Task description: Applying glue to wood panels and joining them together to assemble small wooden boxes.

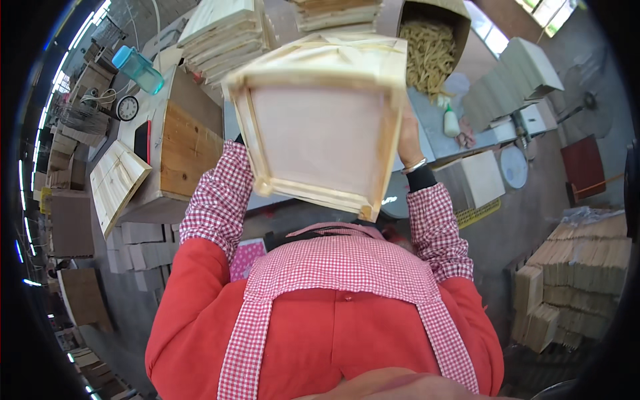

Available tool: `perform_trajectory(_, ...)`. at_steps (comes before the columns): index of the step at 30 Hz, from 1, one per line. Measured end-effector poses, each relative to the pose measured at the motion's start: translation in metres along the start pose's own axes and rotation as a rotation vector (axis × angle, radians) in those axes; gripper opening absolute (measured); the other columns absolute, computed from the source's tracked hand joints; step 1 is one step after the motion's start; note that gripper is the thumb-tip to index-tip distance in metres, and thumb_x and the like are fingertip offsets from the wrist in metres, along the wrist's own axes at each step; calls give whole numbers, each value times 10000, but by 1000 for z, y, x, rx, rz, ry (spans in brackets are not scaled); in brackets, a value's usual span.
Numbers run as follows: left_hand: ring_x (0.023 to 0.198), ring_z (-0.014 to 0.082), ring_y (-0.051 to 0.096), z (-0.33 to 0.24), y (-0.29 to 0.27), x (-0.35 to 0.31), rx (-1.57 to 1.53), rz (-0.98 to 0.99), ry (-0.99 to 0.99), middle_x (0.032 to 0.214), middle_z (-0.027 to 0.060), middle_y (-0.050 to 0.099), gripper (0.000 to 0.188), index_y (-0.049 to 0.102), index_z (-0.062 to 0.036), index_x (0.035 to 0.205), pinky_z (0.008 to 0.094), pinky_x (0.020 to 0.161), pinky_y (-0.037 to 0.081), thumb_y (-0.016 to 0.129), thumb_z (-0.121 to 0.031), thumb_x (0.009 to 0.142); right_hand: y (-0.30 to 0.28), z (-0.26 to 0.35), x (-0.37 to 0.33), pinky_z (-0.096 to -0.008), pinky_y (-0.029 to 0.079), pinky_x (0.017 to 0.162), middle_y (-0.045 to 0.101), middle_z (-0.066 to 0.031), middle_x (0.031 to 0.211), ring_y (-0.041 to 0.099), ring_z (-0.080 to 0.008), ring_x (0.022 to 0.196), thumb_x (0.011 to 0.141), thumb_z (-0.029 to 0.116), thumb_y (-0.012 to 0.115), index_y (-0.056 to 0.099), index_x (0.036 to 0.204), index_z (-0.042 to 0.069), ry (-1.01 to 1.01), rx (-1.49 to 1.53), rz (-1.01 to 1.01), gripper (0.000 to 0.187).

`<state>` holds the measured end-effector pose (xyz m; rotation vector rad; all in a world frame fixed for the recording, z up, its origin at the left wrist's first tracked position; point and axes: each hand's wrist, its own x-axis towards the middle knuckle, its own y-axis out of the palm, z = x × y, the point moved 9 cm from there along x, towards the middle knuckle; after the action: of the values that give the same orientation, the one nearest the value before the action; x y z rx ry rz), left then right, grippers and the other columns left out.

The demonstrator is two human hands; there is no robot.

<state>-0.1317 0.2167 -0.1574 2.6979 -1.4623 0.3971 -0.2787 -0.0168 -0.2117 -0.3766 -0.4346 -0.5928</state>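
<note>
A shallow box of pale wood (320, 137), with raised rails around a whitish panel, is held up in front of my chest. It is tilted and slightly blurred. My right hand (410, 139), with a bracelet at the wrist, grips its right side, and the fingers are partly hidden behind the wood. On the other side my left checked sleeve (223, 183) runs up to the box's edge. My left hand itself is hidden behind the box, so its fingers do not show.
Stacked wooden panels (227, 33) stand at the far left of the bench, and a carton of yellowish strips (433, 50) at the far right. A white glue bottle (451, 123) is by grey boards (510, 83). Leftward are a blue bottle (139, 70), a round clock (127, 107) and a slatted panel (119, 180).
</note>
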Motion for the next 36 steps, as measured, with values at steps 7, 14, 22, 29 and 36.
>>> perform_trajectory(7, 1312, 228, 396, 20, 8, 19, -748, -62, -283, 1417, 141, 429, 827, 318, -15, 1436, 360, 1117, 284, 327, -667, 926, -12, 47, -1, -337, 295, 1085, 466, -116, 1384, 448, -212, 1257, 1037, 418, 236, 427, 1366, -20, 145, 517, -56, 580)
perform_trajectory(14, 1279, 239, 434, 30, 2, -15, -790, -301, -228, 1406, 109, 449, 744, 377, -54, 1412, 396, 1090, 314, 357, -628, 939, 1, 25, -45, -349, 275, 1100, 474, -117, 1369, 388, -210, 1306, 1029, 468, 220, 393, 1383, -14, 299, 565, -54, 622)
perform_trajectory(22, 1241, 204, 457, 50, -14, -32, -673, -408, -237, 1354, 72, 500, 567, 443, -66, 1357, 373, 1055, 336, 461, -465, 955, 20, -4, -32, -364, 295, 1089, 472, -117, 1370, 416, -214, 1287, 1021, 492, 233, 370, 1391, -9, 455, 594, 52, 638)
perform_trajectory(29, 1199, 170, 482, 62, -23, -53, -718, -434, -260, 1325, 65, 522, 523, 437, -53, 1365, 344, 1015, 361, 502, -350, 940, 25, -39, -27, -369, 339, 1049, 548, -112, 1279, 501, -209, 1185, 1019, 465, 269, 462, 1322, -12, 522, 536, 173, 597)
perform_trajectory(36, 1158, 158, 505, 46, -26, -68, -528, -320, -358, 1310, 76, 529, 577, 379, -27, 1415, 336, 981, 386, 553, -232, 904, 13, 4, -26, -328, 451, 917, 612, -96, 1130, 555, -177, 1076, 987, 325, 430, 545, 1217, -33, 405, 202, 278, 441)
